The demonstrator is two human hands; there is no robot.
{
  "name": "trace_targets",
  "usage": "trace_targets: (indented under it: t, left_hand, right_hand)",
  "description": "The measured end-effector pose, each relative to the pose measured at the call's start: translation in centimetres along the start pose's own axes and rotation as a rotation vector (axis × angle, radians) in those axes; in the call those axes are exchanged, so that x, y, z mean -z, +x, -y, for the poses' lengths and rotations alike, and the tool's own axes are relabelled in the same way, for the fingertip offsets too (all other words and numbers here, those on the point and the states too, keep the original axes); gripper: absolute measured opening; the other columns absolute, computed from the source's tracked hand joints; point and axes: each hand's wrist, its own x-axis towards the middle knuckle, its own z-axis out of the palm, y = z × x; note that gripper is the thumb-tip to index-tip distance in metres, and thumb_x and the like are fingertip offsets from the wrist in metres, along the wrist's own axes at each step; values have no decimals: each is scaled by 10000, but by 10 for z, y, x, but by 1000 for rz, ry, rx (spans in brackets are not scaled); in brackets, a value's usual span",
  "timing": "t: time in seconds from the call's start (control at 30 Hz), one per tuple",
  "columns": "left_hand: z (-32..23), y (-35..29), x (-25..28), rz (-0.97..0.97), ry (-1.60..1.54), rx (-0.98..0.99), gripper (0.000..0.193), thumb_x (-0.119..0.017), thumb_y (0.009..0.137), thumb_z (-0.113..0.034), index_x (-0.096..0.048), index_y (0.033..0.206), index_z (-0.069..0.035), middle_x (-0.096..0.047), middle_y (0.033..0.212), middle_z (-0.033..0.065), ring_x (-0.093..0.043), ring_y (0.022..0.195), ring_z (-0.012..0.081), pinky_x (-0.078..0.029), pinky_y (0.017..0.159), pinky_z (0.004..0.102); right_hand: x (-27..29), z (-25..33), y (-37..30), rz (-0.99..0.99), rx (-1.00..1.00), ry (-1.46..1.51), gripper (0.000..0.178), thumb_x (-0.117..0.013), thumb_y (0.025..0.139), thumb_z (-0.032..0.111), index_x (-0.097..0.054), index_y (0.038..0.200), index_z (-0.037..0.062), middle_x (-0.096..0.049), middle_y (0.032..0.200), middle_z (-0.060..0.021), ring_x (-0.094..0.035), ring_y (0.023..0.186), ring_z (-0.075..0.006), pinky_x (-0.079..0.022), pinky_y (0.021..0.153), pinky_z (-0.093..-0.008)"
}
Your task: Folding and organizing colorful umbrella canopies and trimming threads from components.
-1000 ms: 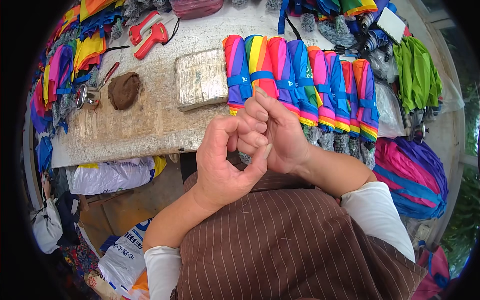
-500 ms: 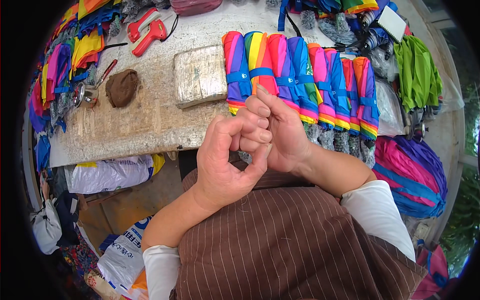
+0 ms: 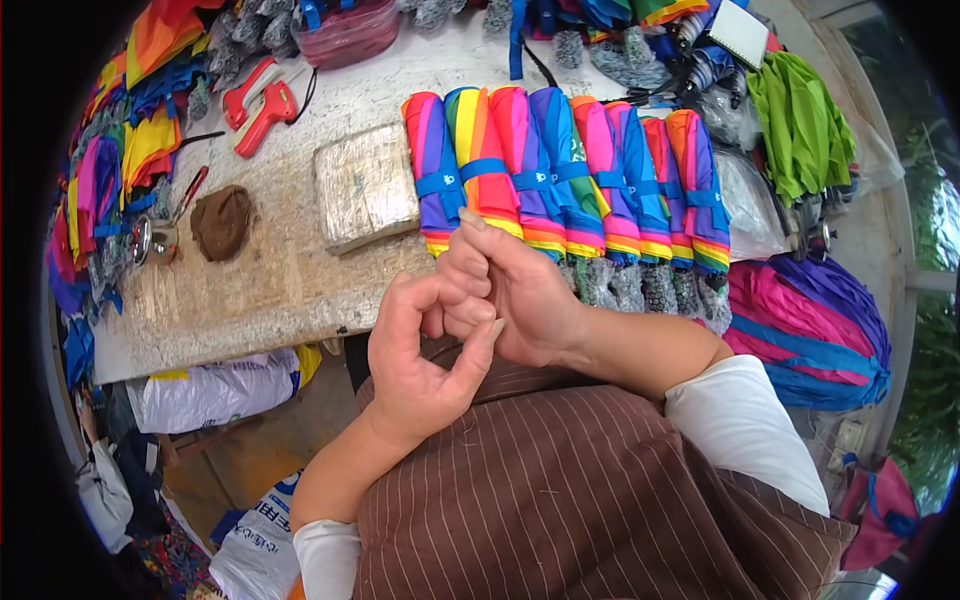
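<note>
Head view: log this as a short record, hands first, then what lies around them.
Left hand: curled, meeting the right hand
Right hand: curled; anything held is not visible
Just beyond: row of rolled rainbow umbrellas
Left of umbrellas: wrapped block, brown lump
Right of umbrellas: bright green folded fabric

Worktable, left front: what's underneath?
A white-and-yellow plastic sack shows below the front edge of the worktable. Anything farther back is covered by the tabletop; can't tell.
</note>
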Motion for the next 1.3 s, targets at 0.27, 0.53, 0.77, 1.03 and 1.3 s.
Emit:
trace_targets:
  t: [0.27,0.53,0.77,1.03,1.3]
  left_hand:
    - [-4,-4,3,69,-75,56,327,-690,772,-20,-472,1015,-48,-503,883,1,-349,696,79,-321,641,216]
    - [-2,-4,-6,14,-256,148,343,-650,789,38,-481,1085,-3,-508,782,36,-485,681,101,-433,654,238]
    - [20,-25,28,27,-210,386,179,-561,890,-11,-496,1058,-9,-535,835,37,-522,777,109,-455,776,282]
    - [28,-21,28,-46,-323,547,128,-544,917,-62,-507,1028,-10,-549,768,39,-535,722,114,-471,771,300]
    - [28,-10,19,-28,-344,588,115,-567,906,-55,-524,1002,-9,-555,823,27,-551,751,91,-458,726,231]
  right_hand:
    - [3,-3,-3,18,37,-51,396,-353,1004,377,-388,714,110,-376,645,7,-374,511,-109,-359,527,-267]
    - [7,35,-4,62,37,-92,355,-404,984,382,-385,745,120,-355,652,1,-381,516,-120,-410,533,-298]
    - [107,266,-13,-593,504,-2171,303,-554,900,266,-639,1027,4,-675,895,-104,-634,830,-208,-493,773,-321]
    - [254,355,-23,-548,129,-2393,296,-577,817,213,-648,1076,89,-668,988,-164,-631,920,-330,-486,813,-387]
    - [268,331,-9,-771,101,-2570,367,-506,866,265,-531,1230,225,-559,1142,-133,-582,1051,-330,-485,862,-420]
